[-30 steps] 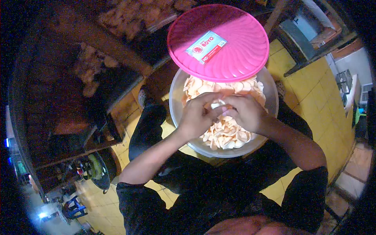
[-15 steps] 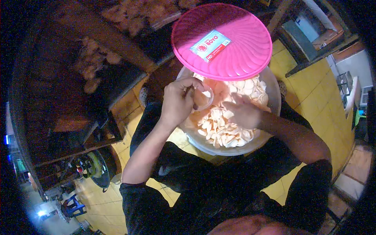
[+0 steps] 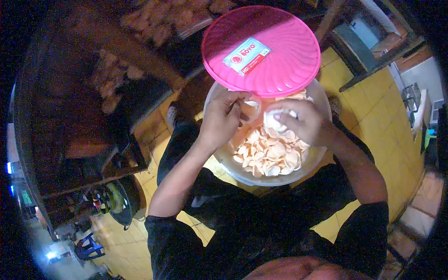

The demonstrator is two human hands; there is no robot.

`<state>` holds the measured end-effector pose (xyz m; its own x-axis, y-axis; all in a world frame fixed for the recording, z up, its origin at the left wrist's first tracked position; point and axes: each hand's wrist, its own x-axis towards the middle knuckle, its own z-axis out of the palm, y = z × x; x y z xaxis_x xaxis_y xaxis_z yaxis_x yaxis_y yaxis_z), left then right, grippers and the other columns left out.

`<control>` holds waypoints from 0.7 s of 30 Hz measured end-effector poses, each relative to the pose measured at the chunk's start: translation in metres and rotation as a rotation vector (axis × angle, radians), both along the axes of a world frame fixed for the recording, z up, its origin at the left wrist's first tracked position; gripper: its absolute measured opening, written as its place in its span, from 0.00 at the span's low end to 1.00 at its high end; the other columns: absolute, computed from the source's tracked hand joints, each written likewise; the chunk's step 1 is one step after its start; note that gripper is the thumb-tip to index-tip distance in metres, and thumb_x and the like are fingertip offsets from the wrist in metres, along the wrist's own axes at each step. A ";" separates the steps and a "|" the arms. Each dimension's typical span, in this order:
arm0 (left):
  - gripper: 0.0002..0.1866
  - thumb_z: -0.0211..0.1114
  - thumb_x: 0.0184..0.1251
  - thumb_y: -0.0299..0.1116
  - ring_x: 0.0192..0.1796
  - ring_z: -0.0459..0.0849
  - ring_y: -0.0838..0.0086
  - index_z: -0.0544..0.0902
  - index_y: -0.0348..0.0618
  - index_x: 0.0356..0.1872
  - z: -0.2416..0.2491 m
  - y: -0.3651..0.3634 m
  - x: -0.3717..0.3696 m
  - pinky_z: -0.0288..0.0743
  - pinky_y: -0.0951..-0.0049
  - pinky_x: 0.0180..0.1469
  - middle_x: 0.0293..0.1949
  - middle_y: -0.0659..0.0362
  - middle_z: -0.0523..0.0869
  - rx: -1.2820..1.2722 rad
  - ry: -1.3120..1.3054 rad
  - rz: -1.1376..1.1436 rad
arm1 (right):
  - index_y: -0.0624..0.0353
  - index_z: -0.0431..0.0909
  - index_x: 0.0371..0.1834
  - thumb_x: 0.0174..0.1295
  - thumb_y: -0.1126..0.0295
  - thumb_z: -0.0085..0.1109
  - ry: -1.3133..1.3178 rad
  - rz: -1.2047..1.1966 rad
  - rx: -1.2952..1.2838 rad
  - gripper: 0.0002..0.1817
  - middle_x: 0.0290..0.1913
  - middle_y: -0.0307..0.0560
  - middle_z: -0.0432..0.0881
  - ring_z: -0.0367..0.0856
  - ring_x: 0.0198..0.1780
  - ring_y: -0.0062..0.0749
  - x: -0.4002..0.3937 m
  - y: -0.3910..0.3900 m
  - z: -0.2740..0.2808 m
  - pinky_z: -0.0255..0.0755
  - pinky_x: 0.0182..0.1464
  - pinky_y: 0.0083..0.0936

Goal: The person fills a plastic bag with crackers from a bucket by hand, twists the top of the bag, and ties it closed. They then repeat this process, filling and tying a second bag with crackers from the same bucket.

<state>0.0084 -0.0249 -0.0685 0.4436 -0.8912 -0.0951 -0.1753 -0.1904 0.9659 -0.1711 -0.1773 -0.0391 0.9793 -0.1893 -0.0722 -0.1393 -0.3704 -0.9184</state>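
Observation:
A large translucent tub [image 3: 325, 105] of pale, thin crackers [image 3: 268, 154] stands between my legs. Over its left side, my left hand [image 3: 223, 117] is closed on a clear plastic bag [image 3: 252, 109] whose rounded mouth faces the tub's middle. My right hand [image 3: 310, 122] is curled around a small clump of crackers [image 3: 279, 120], just above the heap and slightly right of the bag. A pink lid [image 3: 294, 65] covers the tub's far side. On that lid lies a flat packet [image 3: 247, 57] marked BOYO.
Yellow floor tiles [image 3: 368, 107] surround the tub. To the left is dark wooden furniture [image 3: 70, 130], with a dark round pan [image 3: 126, 200] beside it. A wooden frame [image 3: 382, 60] stands at the upper right, and a blue stool [image 3: 89, 246] at the lower left.
My right hand has lifted out of the heap with crackers gathered in its fingers, beside the bag. My left hand and the bag have shifted slightly right.

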 end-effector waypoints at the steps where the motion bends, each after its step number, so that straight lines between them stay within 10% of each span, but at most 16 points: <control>1: 0.14 0.51 0.75 0.25 0.36 0.85 0.75 0.80 0.37 0.56 -0.001 -0.001 -0.004 0.80 0.74 0.38 0.37 0.56 0.85 -0.020 0.090 -0.016 | 0.66 0.76 0.57 0.72 0.71 0.52 0.115 -0.130 0.416 0.15 0.48 0.49 0.84 0.82 0.51 0.30 0.002 0.000 0.008 0.77 0.55 0.28; 5: 0.16 0.55 0.74 0.32 0.35 0.83 0.77 0.80 0.36 0.57 0.010 -0.013 -0.020 0.80 0.75 0.41 0.37 0.57 0.85 -0.011 0.321 -0.039 | 0.68 0.72 0.60 0.74 0.70 0.50 -0.015 -0.145 0.544 0.17 0.51 0.45 0.81 0.80 0.53 0.25 0.008 -0.003 -0.005 0.75 0.56 0.24; 8: 0.25 0.62 0.73 0.45 0.35 0.83 0.79 0.78 0.35 0.60 0.012 -0.016 -0.026 0.79 0.77 0.39 0.38 0.58 0.87 0.048 0.347 -0.016 | 0.66 0.73 0.57 0.71 0.75 0.48 -0.143 -0.131 0.180 0.14 0.48 0.49 0.82 0.82 0.51 0.32 0.006 0.002 -0.008 0.75 0.55 0.31; 10: 0.24 0.65 0.71 0.43 0.34 0.83 0.79 0.78 0.34 0.59 0.008 -0.019 -0.032 0.79 0.77 0.37 0.39 0.57 0.87 0.032 0.292 -0.008 | 0.64 0.68 0.56 0.64 0.80 0.51 -0.165 -0.066 -0.147 0.16 0.48 0.56 0.80 0.81 0.56 0.42 0.007 0.003 -0.008 0.73 0.58 0.35; 21: 0.15 0.68 0.63 0.27 0.25 0.81 0.84 0.85 0.37 0.51 0.003 -0.020 -0.031 0.74 0.79 0.28 0.29 0.59 0.88 0.070 -0.011 0.056 | 0.61 0.60 0.61 0.63 0.81 0.54 -0.161 -0.015 -0.189 0.23 0.54 0.61 0.75 0.79 0.57 0.51 0.002 0.004 -0.006 0.75 0.54 0.38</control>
